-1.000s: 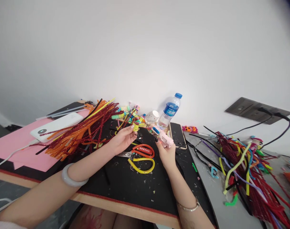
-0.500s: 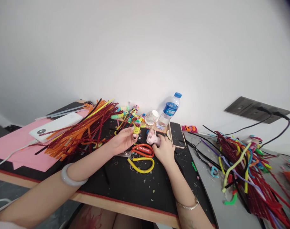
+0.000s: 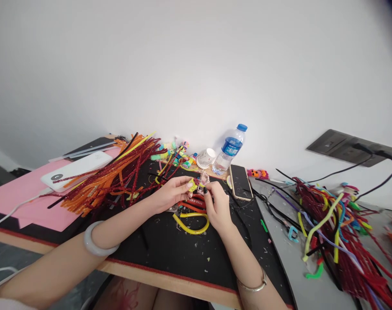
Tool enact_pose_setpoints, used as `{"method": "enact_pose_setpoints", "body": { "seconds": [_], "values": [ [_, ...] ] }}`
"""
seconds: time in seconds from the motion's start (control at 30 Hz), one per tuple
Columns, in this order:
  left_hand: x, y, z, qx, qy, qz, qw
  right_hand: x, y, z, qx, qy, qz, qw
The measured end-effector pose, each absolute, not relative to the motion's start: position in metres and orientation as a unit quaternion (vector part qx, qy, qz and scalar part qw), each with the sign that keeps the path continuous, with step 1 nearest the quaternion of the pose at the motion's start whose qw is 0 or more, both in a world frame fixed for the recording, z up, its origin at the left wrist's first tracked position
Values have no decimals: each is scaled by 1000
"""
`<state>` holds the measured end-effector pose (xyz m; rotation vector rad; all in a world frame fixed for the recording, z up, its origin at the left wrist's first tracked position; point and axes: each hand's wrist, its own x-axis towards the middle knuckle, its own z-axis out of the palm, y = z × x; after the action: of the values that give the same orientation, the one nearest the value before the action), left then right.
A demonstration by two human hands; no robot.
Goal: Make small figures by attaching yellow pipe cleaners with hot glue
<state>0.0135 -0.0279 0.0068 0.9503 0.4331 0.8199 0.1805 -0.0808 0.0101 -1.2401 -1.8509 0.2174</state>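
Note:
My left hand (image 3: 174, 191) is closed around a small yellow pipe-cleaner piece (image 3: 192, 184) with a dark red end, held just above the black mat (image 3: 179, 258). Close against its right side is my right hand (image 3: 217, 204), thumb and fingertips pinched together; what is between them is too small to make out. Behind the fingertips stands a small pinkish, shiny object (image 3: 203, 177), partly covered. Below the hands lie a red-handled tool (image 3: 192, 202) and a yellow-handled tool (image 3: 196, 231), their working ends hidden or unclear.
Orange and dark red pipe cleaners (image 3: 99, 181) lie left, over pink paper (image 3: 18, 193) and a white device (image 3: 79, 170). At the back are a paper cup (image 3: 205, 158), a water bottle (image 3: 228, 150) and a phone (image 3: 241, 183). More pipe cleaners (image 3: 341, 241) lie right.
My right hand has let go of the pinkish object and moved left to the yellow piece. My left hand has moved slightly right and lowered, tilting the piece over.

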Motion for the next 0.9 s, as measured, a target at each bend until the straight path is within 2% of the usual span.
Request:
{"method": "enact_pose_setpoints", "body": {
  "seconds": [0.53,0.9],
  "values": [
    [17,-30,2,489,225,388,748,175,-81,9,-484,-755,90,432],
    [17,-31,-1,558,271,405,672,173,-82,9,-481,-758,108,427]
  ]
}}
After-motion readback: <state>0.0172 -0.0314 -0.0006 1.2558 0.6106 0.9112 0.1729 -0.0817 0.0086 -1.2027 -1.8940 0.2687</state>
